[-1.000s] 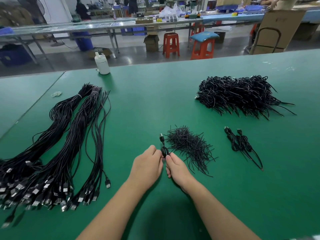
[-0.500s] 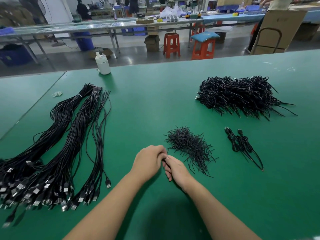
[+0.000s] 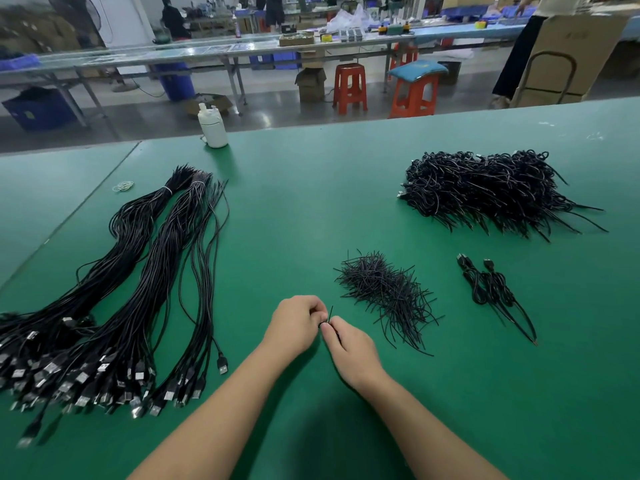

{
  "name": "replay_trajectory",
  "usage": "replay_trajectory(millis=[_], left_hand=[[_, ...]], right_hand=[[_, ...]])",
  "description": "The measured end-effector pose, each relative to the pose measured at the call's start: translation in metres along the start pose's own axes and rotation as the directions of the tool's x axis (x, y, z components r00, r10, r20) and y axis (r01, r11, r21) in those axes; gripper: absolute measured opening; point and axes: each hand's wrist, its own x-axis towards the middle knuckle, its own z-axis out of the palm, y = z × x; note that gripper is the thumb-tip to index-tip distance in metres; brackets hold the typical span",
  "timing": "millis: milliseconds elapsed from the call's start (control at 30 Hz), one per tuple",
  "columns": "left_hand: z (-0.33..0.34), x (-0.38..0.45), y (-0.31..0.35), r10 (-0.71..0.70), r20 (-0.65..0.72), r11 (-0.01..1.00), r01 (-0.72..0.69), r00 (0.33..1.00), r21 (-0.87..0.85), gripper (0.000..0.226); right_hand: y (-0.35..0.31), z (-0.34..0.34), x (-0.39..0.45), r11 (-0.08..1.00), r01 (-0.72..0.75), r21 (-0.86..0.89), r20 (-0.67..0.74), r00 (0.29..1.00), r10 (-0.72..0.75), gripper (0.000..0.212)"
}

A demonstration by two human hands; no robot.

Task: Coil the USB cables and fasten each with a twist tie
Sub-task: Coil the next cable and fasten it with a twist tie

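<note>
My left hand [image 3: 298,323] and my right hand [image 3: 353,351] meet near the front of the green table [image 3: 311,209]. Between them they grip a small coiled black USB cable, almost wholly hidden by the fingers. A thin black twist tie [image 3: 330,312] sticks up from between my fingertips, pinched by the right hand. A loose pile of black twist ties [image 3: 384,292] lies just right of my hands. Two coiled, tied cables [image 3: 488,287] lie further right. Long uncoiled cables [image 3: 138,289] spread over the left side.
A big heap of coiled cables [image 3: 491,188] sits at the back right. A white bottle [image 3: 213,128] stands at the far edge, with rubber bands [image 3: 123,186] to its left. Stools, benches and people fill the floor beyond.
The cable's plug end that stood up between my hands has vanished into my left fist. Both hands closed together, and a twist tie end now pokes up between the fingertips.
</note>
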Motion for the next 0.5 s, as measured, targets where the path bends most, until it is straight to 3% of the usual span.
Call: replay_trajectory(millis=[167,367,500], left_hand=[[-0.001,-0.002,-0.002,-0.018,0.028,1.0,0.017,0.999,0.021,0.013],[-0.004,-0.002,-0.014,-0.144,0.16,0.973,0.169,0.977,-0.158,0.014],[-0.008,0.0,-0.021,-0.188,0.118,0.972,0.202,0.975,-0.117,0.013]], right_hand=[[-0.001,0.003,-0.003,0.999,0.034,-0.041,-0.037,0.999,-0.036,0.034],[-0.004,0.004,-0.013,0.99,0.102,-0.102,-0.084,0.99,-0.111,0.033],[-0.01,0.005,-0.014,0.966,0.164,-0.2,-0.085,0.979,-0.183,0.029]])
